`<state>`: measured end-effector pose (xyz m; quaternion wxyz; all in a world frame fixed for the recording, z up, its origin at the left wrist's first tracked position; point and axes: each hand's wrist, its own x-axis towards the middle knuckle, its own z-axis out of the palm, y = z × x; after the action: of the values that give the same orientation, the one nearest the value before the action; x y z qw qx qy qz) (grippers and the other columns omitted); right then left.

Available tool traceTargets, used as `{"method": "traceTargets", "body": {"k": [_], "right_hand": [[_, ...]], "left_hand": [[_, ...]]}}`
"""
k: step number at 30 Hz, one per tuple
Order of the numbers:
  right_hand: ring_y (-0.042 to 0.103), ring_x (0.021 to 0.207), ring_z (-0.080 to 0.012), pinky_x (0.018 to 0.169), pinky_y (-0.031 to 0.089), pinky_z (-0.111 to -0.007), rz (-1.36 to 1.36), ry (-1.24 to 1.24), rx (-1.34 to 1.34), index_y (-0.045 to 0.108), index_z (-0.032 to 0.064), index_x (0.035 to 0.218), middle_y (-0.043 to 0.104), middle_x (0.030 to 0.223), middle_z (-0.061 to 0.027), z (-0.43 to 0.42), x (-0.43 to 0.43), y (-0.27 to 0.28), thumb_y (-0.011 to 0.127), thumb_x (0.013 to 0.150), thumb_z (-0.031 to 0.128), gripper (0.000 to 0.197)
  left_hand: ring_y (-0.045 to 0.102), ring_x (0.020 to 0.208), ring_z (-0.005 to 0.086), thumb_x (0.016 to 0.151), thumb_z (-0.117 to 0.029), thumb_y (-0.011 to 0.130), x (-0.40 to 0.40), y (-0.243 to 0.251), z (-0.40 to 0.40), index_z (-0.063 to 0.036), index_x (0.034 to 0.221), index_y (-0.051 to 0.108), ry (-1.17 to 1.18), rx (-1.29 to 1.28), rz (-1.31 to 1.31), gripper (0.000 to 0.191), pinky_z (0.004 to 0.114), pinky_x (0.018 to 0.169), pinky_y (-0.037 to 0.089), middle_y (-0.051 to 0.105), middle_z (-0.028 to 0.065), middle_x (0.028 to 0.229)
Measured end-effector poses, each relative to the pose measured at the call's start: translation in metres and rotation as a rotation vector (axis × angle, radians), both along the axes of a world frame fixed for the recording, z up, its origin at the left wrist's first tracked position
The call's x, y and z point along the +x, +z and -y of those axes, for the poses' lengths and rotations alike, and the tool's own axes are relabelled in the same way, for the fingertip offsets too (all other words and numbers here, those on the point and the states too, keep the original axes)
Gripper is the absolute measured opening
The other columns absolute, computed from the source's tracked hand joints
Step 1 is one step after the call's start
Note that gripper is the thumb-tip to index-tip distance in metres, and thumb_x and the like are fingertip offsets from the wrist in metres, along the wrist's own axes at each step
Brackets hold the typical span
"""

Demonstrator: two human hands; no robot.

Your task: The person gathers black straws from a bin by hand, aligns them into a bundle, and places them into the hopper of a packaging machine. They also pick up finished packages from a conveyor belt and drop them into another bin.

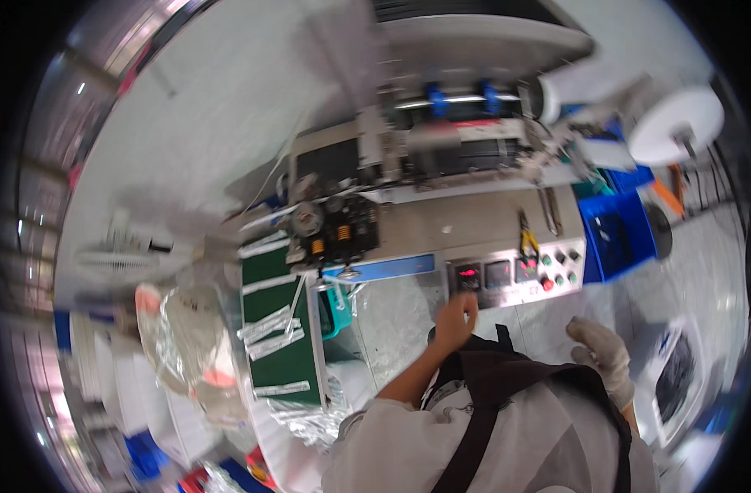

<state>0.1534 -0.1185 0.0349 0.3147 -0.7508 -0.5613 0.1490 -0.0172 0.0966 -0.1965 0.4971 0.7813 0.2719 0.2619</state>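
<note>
My bare left hand [457, 320] is in front of the control panel [514, 274] of a machine, close to its lit red display; whether it touches the panel I cannot tell. Its fingers look bent, and I see nothing in them. My right hand [600, 354], in a pale glove, hangs beside my body at the right, with its fingers apart and nothing visible in it. Yellow-handled pliers [528, 237] lie on the machine's metal top above the panel. On the green conveyor belt [283, 370] at the left are several narrow printed strips.
A blue bin [619, 234] hangs at the machine's right end, below a white reel [677, 126]. A black mechanism [338, 231] with springs sits above the belt. A fan [118, 259] and bags [194, 333] stand at left. A white container [671, 382] with a black liner stands right.
</note>
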Motion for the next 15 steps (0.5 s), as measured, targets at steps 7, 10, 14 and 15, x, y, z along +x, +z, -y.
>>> {"method": "traceTargets", "body": {"k": [7, 10, 14, 15], "right_hand": [[0.060, 0.097, -0.0342, 0.084, 0.048, -0.039, -0.242, -0.434, -0.149, 0.060, 0.0016, 0.107, 0.062, 0.104, -0.0181, 0.182, -0.091, -0.047, 0.061, 0.084, 0.021, 0.030], [0.060, 0.097, -0.0332, 0.085, 0.046, -0.039, -0.370, -0.786, -0.159, 0.059, 0.0004, 0.110, 0.063, 0.101, -0.0175, 0.250, -0.141, -0.054, 0.056, 0.087, 0.025, 0.034], [0.058, 0.100, -0.0356, 0.087, 0.044, -0.042, -0.491, -1.030, -0.087, 0.060, 0.0062, 0.112, 0.062, 0.104, -0.0170, 0.315, -0.196, -0.063, 0.052, 0.088, 0.027, 0.033], [0.058, 0.100, -0.0353, 0.088, 0.045, -0.041, -0.606, -1.049, -0.021, 0.060, 0.0073, 0.114, 0.062, 0.106, -0.0168, 0.331, -0.205, -0.069, 0.053, 0.087, 0.028, 0.035]], "left_hand": [[0.060, 0.099, 0.0296, 0.078, -0.025, 0.064, 0.059, 0.028, 0.137, -0.0063, 0.107, 0.059, -1.126, 0.485, -0.573, 0.035, 0.043, 0.082, 0.049, 0.065, 0.0123, 0.102], [0.062, 0.097, 0.0301, 0.080, -0.022, 0.063, 0.077, 0.028, 0.199, -0.0052, 0.107, 0.058, -1.165, 0.366, -0.392, 0.032, 0.041, 0.081, 0.049, 0.065, 0.0138, 0.102], [0.064, 0.085, 0.0312, 0.081, -0.021, 0.065, 0.064, 0.021, 0.285, -0.0065, 0.106, 0.059, -1.341, 0.313, -0.368, 0.030, 0.038, 0.072, 0.051, 0.067, 0.0114, 0.091], [0.064, 0.082, 0.0305, 0.081, -0.021, 0.065, 0.060, 0.018, 0.304, -0.0067, 0.105, 0.059, -1.443, 0.299, -0.342, 0.028, 0.038, 0.070, 0.050, 0.066, 0.0117, 0.089]]}}
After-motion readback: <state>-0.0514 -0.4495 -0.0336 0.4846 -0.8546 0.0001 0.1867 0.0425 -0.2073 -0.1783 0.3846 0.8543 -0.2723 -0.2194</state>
